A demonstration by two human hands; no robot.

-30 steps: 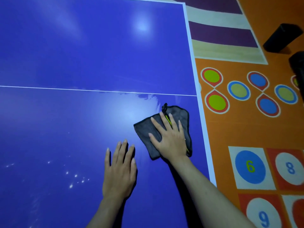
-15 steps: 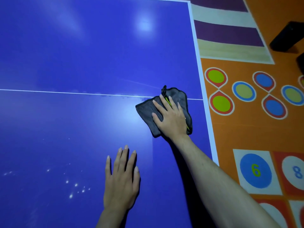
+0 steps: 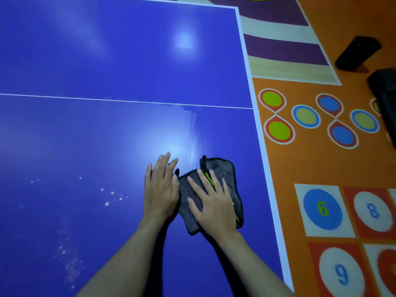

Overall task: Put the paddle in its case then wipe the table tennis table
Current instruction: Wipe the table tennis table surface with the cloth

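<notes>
We see right hand (image 3: 214, 205) spread flat, pressing grey cloth (image 3: 222, 174) on blue table tennis table (image 3: 96, 136), lower centre-right, near white side edge. Left hand (image 3: 160, 189) flat, fingers straight, just beside cloth.

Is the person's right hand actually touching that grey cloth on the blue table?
Touching. The head view shows the right hand lying flat on the grey cloth, fingers spread across it, pressing it against the blue table.
</notes>
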